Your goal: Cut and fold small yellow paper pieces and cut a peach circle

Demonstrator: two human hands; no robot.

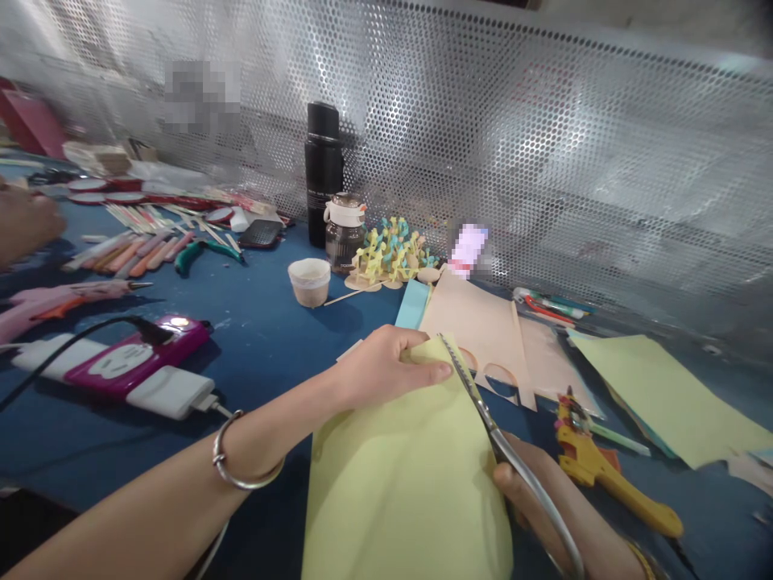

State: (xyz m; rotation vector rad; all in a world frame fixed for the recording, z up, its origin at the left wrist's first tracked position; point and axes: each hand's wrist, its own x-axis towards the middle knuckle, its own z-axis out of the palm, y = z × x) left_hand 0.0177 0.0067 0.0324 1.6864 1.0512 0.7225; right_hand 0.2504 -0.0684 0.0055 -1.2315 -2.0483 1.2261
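A large sheet of yellow-green paper is held up in front of me. My left hand pinches its upper edge, thumb on the near face and fingers behind. My right hand grips a pair of metal scissors at the paper's right side. The serrated blade runs along the near face toward the top edge, close to my left thumb. The other blade is hidden behind the paper. Beyond my hands lie beige sheets with rounded cut-outs and a light blue sheet.
A yellow glue gun and more yellow-green paper lie at right. At left are a purple power strip, a pink glue gun and another person's hand. A small cup, jar and black flask stand behind.
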